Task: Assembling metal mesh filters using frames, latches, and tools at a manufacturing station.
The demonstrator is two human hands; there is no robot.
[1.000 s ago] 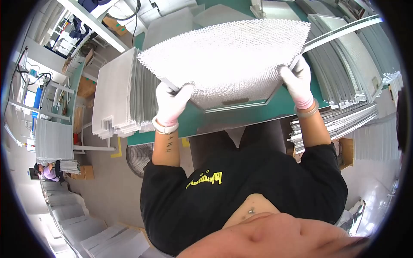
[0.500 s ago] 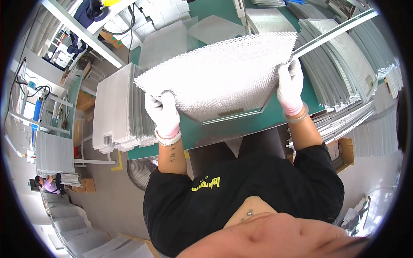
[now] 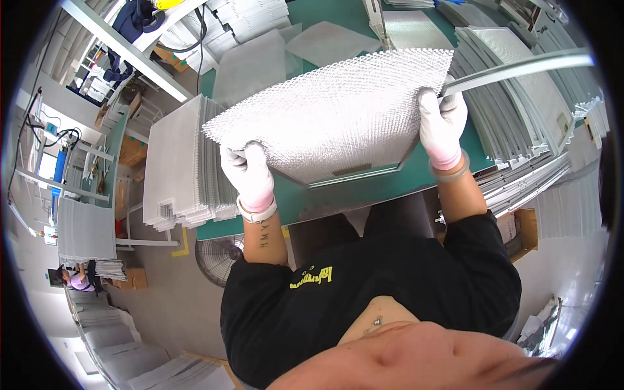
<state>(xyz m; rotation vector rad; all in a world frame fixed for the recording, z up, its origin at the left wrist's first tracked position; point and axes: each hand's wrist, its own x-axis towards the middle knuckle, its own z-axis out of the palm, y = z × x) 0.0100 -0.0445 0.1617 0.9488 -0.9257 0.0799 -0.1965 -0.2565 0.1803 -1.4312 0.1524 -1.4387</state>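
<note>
A shiny silver metal mesh sheet (image 3: 331,117) is held up, slightly bowed, above the green table. My left hand (image 3: 248,172), in a white glove, is closed on its lower left edge. My gloved right hand (image 3: 442,127) is closed at the sheet's right edge. From that hand a long pale metal strip (image 3: 520,70) juts out to the upper right; its end at the fingers is partly hidden. Along the sheet's lower edge shows a thin metal frame strip (image 3: 354,176) with a dark patch above it.
Stacked mesh panels (image 3: 172,166) stand left on the green table (image 3: 312,207); more framed panels (image 3: 497,97) lean at the right. Flat translucent sheets (image 3: 331,44) lie at the back. A floor fan (image 3: 220,260) sits below, and a co-worker (image 3: 78,279) is far left.
The metal strip at my right hand has swung down to a flatter angle and come nearer. My right hand has shifted slightly right and turned. The mesh sheet has barely moved.
</note>
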